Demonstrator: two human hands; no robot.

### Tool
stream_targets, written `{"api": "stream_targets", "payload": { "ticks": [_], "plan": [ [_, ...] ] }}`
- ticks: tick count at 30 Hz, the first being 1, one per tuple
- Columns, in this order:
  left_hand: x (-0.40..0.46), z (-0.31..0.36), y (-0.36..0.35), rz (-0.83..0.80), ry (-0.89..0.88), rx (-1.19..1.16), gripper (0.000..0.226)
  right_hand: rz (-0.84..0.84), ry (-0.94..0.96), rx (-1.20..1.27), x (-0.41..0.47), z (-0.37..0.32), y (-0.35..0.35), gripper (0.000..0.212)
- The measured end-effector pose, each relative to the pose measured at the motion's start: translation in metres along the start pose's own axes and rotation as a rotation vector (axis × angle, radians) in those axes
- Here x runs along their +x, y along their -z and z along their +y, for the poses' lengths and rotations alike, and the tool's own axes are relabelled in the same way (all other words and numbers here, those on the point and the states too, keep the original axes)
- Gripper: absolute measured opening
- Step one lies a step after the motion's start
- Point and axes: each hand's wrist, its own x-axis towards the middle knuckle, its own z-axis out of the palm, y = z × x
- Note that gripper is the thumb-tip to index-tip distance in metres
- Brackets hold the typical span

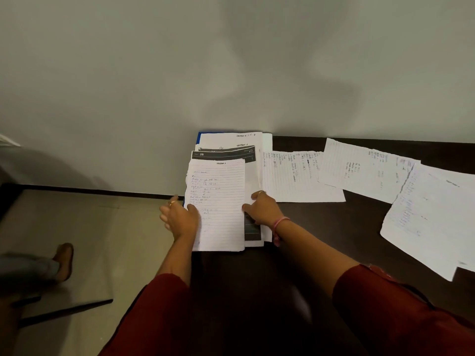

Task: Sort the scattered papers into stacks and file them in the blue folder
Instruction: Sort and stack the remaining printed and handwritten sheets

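Observation:
A stack of papers lies at the left end of the dark table, its top sheet a lined handwritten page (218, 201). Under it show printed sheets with dark headers (223, 154) and a sliver of the blue folder (198, 138) at the back left corner. My left hand (180, 217) holds the stack's left edge, thumb on the top page. My right hand (262, 208) holds the stack's right edge, thumb on the lined page. Three more handwritten sheets lie to the right: one beside the stack (295, 176), one further right (365, 170), one at the far right (426, 222).
The dark table (334, 222) runs along a plain wall (231, 60). Its left edge is just beside the stack, with floor (90, 227) beyond. Another person's sandalled foot (64, 260) stands on the floor at left. The far-right sheet overhangs the table's front edge.

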Motion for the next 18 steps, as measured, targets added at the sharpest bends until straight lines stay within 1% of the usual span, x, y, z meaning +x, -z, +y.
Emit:
{"api": "stream_targets", "payload": {
  "ticks": [3, 9, 13, 18],
  "plan": [
    [-0.009, 0.01, -0.007, 0.034, -0.101, -0.061, 0.044, 0.032, 0.007, 0.004, -0.003, 0.011, 0.013, 0.046],
    [-0.034, 0.035, -0.024, -0.013, -0.296, -0.13, 0.038, 0.125, 0.026, 0.09, -0.022, 0.035, 0.039, 0.034],
    [-0.058, 0.047, -0.034, -0.059, -0.38, -0.161, 0.035, 0.161, 0.042, 0.123, -0.036, 0.049, 0.051, 0.028],
    [-0.09, 0.054, -0.051, -0.142, -0.452, -0.132, 0.034, 0.223, 0.052, 0.166, -0.055, 0.074, 0.065, 0.023]
  ]
}}
